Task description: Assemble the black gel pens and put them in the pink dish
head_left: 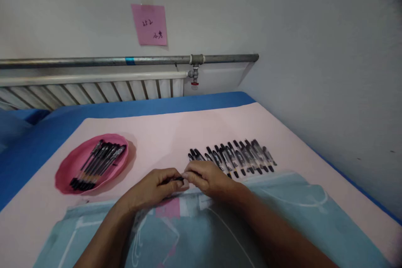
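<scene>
Left hand [150,189] to right hand [205,177], pen [177,179] lies crosswise.

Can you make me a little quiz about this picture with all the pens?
1. True or false: the pink tray has pens lying in it.
2. What do the left hand and the right hand pinch between them? A) a dark pen B) a spoon C) a coin
3. Fill in the gap: the pink note is stuck on the ____.
Key: 1 true; 2 A; 3 wall.
</scene>
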`<state>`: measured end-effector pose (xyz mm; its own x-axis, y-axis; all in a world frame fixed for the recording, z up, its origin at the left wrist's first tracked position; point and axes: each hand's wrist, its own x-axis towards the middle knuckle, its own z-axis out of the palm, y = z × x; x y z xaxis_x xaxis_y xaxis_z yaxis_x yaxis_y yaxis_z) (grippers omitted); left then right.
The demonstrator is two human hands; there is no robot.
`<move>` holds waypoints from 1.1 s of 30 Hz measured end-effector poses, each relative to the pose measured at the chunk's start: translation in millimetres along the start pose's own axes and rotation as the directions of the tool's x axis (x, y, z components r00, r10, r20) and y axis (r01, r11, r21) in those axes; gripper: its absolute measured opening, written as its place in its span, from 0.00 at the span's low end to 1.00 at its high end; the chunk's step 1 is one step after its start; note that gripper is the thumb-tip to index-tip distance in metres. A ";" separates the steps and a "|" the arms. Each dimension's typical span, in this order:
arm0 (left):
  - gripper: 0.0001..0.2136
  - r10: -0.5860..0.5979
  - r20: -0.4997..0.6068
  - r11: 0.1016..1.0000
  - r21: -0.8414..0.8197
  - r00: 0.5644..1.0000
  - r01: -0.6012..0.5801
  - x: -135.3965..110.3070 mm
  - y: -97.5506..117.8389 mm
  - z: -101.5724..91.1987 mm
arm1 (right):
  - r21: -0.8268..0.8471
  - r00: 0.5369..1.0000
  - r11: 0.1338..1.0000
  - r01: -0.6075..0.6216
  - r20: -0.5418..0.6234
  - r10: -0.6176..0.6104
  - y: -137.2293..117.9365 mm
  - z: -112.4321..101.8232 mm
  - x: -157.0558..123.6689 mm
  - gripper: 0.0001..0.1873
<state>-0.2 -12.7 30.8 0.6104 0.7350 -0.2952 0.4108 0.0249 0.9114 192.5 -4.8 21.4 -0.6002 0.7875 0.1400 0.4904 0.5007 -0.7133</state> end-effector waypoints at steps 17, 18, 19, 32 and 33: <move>0.13 0.028 -0.025 0.999 0.031 0.999 -0.027 0.3 0.0 0.5 | 0.045 0.999 0.998 -0.032 0.031 0.031 -3.5 -1.8 0.0 0.07; 0.13 0.034 -0.026 0.999 0.034 0.999 -0.033 0.4 -0.4 0.4 | 0.047 0.999 0.999 -0.023 0.034 0.022 -3.7 -1.7 -0.3 0.06; 0.12 0.034 -0.022 0.999 0.033 0.999 -0.033 0.6 -0.7 0.3 | 0.037 0.999 0.999 -0.014 0.036 0.013 -3.5 -1.3 -0.4 0.06; 0.13 0.042 -0.036 0.997 0.068 0.998 -0.039 4.1 -3.6 1.6 | -0.009 1.000 1.000 -0.017 0.018 0.018 1.5 2.3 0.3 0.09; 0.12 0.057 -0.044 0.996 0.074 0.997 -0.053 4.4 -3.7 1.4 | -0.012 1.000 1.000 -0.018 0.013 0.019 2.6 3.0 0.6 0.10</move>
<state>1.9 -10.5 25.8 0.6025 0.7643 -0.2301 0.4266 -0.0647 0.9021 191.5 -4.1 17.6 -0.5995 0.7917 0.1175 0.5089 0.4904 -0.7075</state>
